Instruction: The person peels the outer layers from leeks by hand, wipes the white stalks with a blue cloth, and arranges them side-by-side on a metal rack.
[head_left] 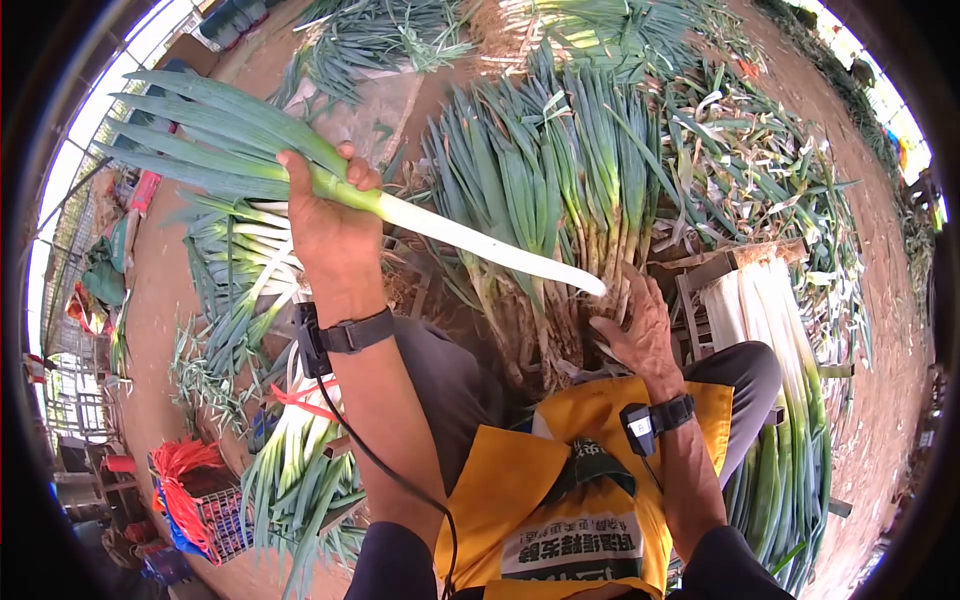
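Observation:
My left hand (330, 200) is wrapped around a long green onion (475, 240) where its white shaft turns green. The leaves fan out to the upper left, and the pale shaft slants down to the right, ending in a trimmed tip. Close below that tip, my right hand (640, 335) has its thumb and fingers apart with nothing between them. It is beside the dirty lower stems of a large bundle of unpeeled green onions (560, 170), which stands between my knees. A yellow apron (510, 480) covers my lap.
Cleaned white-stemmed onions lie in a rack (765, 310) at my right. More cleaned onions (290, 460) are piled at my left, near a crate (225, 515) with red ties (185, 470). Stripped leaves (750, 170) heap up at the right, and further onions (370, 45) lie ahead.

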